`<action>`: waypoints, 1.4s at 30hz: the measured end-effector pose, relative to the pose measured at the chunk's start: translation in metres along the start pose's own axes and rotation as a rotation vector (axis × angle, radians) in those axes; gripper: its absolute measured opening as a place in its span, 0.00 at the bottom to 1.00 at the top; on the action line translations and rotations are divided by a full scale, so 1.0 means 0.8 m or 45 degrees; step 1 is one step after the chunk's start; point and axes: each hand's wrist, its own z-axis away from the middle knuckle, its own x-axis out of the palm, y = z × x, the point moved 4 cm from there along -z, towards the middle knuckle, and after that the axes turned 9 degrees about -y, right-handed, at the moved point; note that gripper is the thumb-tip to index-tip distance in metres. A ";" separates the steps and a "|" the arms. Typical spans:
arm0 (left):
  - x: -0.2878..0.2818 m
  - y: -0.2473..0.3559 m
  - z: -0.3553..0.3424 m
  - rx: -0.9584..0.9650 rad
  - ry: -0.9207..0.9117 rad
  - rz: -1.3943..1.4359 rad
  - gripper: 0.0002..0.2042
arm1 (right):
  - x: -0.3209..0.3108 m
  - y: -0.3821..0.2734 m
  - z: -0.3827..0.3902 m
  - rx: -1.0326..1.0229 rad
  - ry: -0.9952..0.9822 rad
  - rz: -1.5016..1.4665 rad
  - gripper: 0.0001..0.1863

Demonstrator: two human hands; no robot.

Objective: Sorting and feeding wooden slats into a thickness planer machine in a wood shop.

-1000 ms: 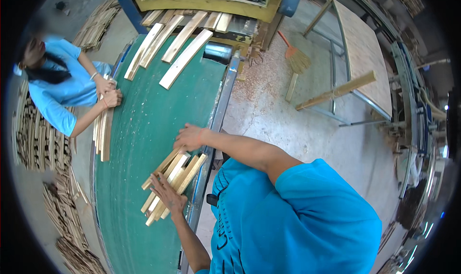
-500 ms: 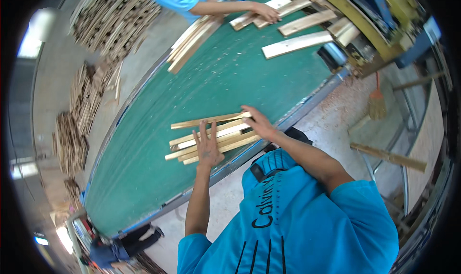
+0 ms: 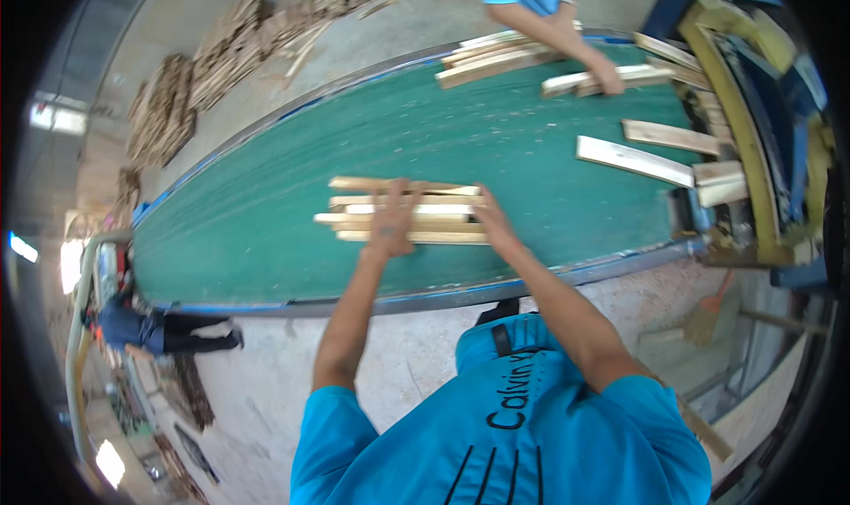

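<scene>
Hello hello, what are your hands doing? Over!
Left hand flat on pale wooden slat bundle. Right hand at its right end. Bundle on green conveyor belt. Co-worker's hand far off.

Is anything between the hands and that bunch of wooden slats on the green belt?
Nothing visible: the left hand and right hand already rest on the wooden slats on the green belt.
</scene>
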 end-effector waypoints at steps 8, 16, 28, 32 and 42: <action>0.003 -0.157 -0.001 -0.159 0.149 0.038 0.59 | -0.030 -0.041 0.054 -0.004 -0.376 0.580 0.29; 0.008 -0.095 -0.020 -0.573 0.206 -0.049 0.56 | -0.267 0.064 0.381 0.216 0.845 -0.032 0.11; 0.073 0.518 0.022 0.811 0.140 0.861 0.30 | -0.327 0.214 0.643 0.738 1.451 0.157 0.14; 0.169 0.564 0.021 0.938 -0.259 0.616 0.31 | -0.389 0.303 0.715 0.623 1.410 -0.258 0.13; 0.283 0.778 0.086 -0.068 -1.042 0.391 0.46 | -0.625 0.569 0.844 1.136 1.267 -0.120 0.16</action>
